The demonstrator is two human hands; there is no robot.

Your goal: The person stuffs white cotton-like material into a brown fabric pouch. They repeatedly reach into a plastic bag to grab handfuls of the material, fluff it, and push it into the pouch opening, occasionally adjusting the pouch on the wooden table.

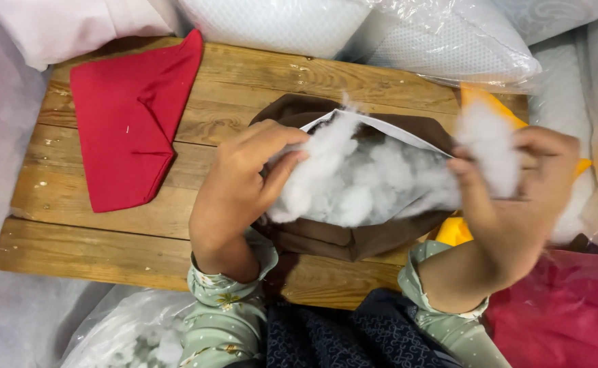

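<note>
A brown fabric cover [343, 240] lies open on a wooden board [108, 238], its mouth full of white fibre stuffing [367, 184]. My left hand [241, 184] presses into the stuffing at the left side of the opening, fingers gripping the cover's edge and the fluff. My right hand [517, 194] is at the right side, fingers closed on a tuft of white stuffing [489, 146] raised just above the opening. Pale green sleeves cover both wrists.
A folded red cloth [132, 123] lies on the board's left part. White pillows in clear plastic [442, 41] crowd the far edge and right side. A yellow cloth [452, 232] peeks out under the cover. A red bagged item [564, 313] sits at lower right, a bag of stuffing [128, 337] at lower left.
</note>
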